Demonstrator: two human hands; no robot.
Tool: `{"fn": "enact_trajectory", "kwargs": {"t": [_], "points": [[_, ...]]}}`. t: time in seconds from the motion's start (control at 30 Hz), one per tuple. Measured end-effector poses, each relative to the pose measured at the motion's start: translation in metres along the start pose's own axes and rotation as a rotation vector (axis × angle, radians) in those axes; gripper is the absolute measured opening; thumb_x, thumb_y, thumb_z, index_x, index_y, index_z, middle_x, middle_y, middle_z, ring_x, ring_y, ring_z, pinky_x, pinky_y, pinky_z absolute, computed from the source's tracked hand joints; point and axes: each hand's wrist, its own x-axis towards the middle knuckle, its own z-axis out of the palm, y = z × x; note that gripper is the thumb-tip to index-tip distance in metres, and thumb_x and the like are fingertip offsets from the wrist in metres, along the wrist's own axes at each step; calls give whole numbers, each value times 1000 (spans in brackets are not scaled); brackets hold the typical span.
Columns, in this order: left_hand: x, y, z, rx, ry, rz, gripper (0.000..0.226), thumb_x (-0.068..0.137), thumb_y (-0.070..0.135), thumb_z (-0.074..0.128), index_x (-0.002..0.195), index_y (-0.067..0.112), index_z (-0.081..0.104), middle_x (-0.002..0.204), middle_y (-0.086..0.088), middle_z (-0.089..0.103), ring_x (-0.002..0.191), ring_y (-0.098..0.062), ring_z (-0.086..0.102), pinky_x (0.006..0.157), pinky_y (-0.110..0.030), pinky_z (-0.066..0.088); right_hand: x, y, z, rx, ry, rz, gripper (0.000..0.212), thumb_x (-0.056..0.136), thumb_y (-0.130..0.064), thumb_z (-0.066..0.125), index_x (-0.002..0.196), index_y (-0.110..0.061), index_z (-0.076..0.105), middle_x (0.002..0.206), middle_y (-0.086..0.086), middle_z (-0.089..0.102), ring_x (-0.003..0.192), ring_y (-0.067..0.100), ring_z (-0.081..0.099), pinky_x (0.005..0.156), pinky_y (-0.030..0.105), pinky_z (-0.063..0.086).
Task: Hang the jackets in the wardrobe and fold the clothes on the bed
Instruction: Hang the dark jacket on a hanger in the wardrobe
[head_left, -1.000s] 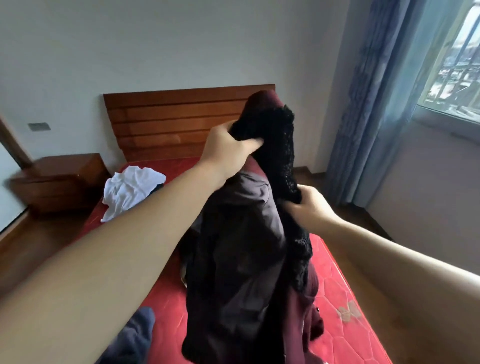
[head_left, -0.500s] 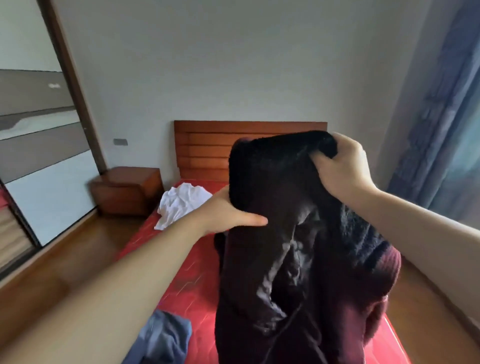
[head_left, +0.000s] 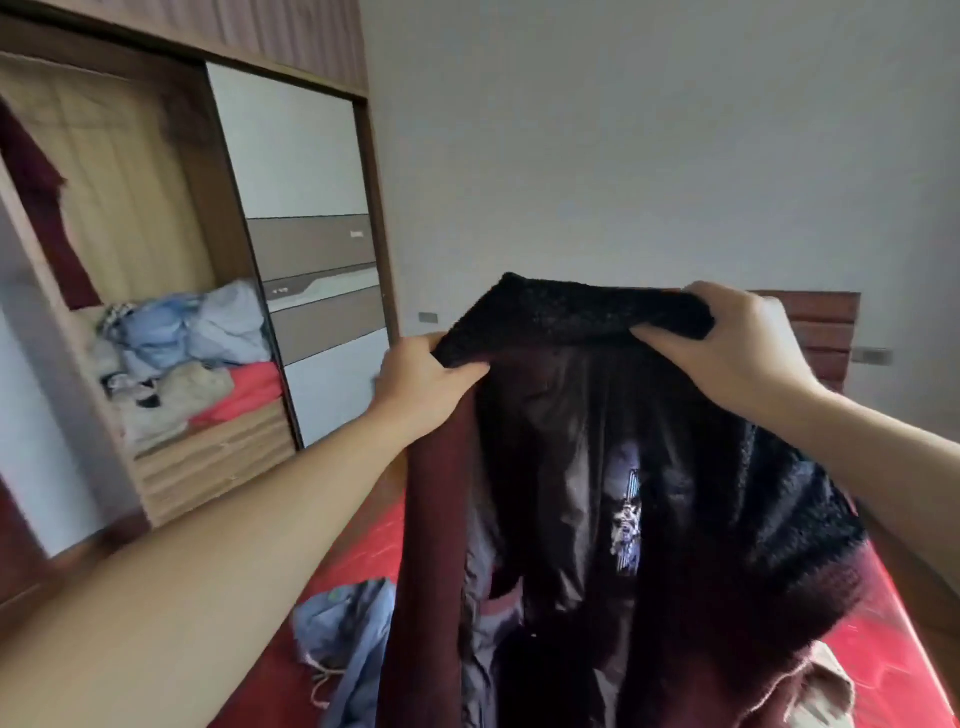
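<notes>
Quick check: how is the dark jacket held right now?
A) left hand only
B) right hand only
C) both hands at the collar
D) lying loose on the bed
C: the left hand and right hand each grip the black fuzzy collar of the jacket, holding it up over the bed.

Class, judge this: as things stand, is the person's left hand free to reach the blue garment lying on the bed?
Probably not yet. The left hand grips the dark jacket by its collar, as does the right hand; the blue garment lies below, unobstructed.
</notes>
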Motion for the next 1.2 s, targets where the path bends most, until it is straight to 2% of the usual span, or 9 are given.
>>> {"fn": "enact_trajectory", "kwargs": {"t": [0.17, 0.33, 0.43, 0.53, 0.67, 0.77, 0.87, 1.0, 1.2], "points": [[-20, 1, -108, 190, 160, -52, 15, 75, 28, 78, 77, 15, 73, 73, 0, 71, 71, -15, 64, 62, -23, 49, -5, -65, 34, -52, -164, -219, 54, 71, -76, 50, 73, -22, 53, 60, -8, 58, 58, 19, 58, 51, 31, 45], [-36, -8, -212, 283, 292, -45, 16, 75, 27, 77, 89, 19, 73, 84, 4, 71, 87, -14, 65, 72, -22, 48, 1, -152, 92, 119, -189, -249, 59, 69, -78, 49, 69, -19, 51, 55, -3, 58, 57, 23, 59, 54, 37, 49], [-53, -33, -276, 343, 326, -57, 31, 76, 29, 77, 100, 33, 60, 85, 23, 57, 92, -9, 55, 66, -11, 35, 9, -214, 128, 234, -178, -300, 55, 69, -79, 46, 66, -24, 48, 52, -8, 55, 53, 16, 56, 49, 31, 44], [-76, -73, -345, 527, 231, -39, 63, 78, 36, 76, 127, 47, 39, 98, 19, 56, 98, -14, 54, 69, -9, 34, 17, -280, 174, 313, -172, -335, 56, 71, -78, 46, 64, -23, 51, 54, -12, 55, 52, 5, 51, 47, 20, 36], [-108, -142, -424, 678, 93, -82, 81, 74, 52, 75, 135, 60, 23, 133, 10, 57, 106, -18, 60, 85, -29, 45, 15, -372, 250, 369, -226, -389, 57, 73, -71, 52, 77, -15, 65, 66, -2, 65, 67, 20, 61, 60, 34, 50], [-124, -195, -467, 716, 134, -169, 53, 76, 60, 69, 124, 44, 51, 107, 11, 69, 84, -13, 64, 74, -33, 54, 6, -439, 298, 378, -260, -437, 48, 74, -68, 53, 68, -20, 55, 62, -4, 57, 67, 24, 58, 58, 34, 44], [-129, -231, -505, 834, 197, -200, 23, 88, 56, 56, 85, 34, 61, 64, 11, 59, 56, -8, 54, 49, -27, 39, 1, -494, 336, 376, -304, -471, 51, 75, -67, 52, 69, -16, 55, 67, 2, 60, 69, 26, 58, 62, 38, 48], [-127, -273, -548, 1037, 219, -224, 28, 97, 46, 44, 88, 21, 52, 77, 5, 57, 67, -22, 57, 56, -34, 43, 0, -554, 387, 432, -321, -474, 48, 80, -59, 60, 72, -12, 57, 70, 6, 62, 72, 27, 58, 64, 39, 48], [-107, -341, -601, 648, 273, -460, 10, 94, 16, 47, 103, 20, 49, 79, 1, 59, 65, -19, 58, 54, -31, 41, -2, -631, 476, 620, -325, -501, 40, 81, -46, 67, 61, -17, 49, 56, -3, 52, 54, 12, 48, 54, 34, 39]]}}
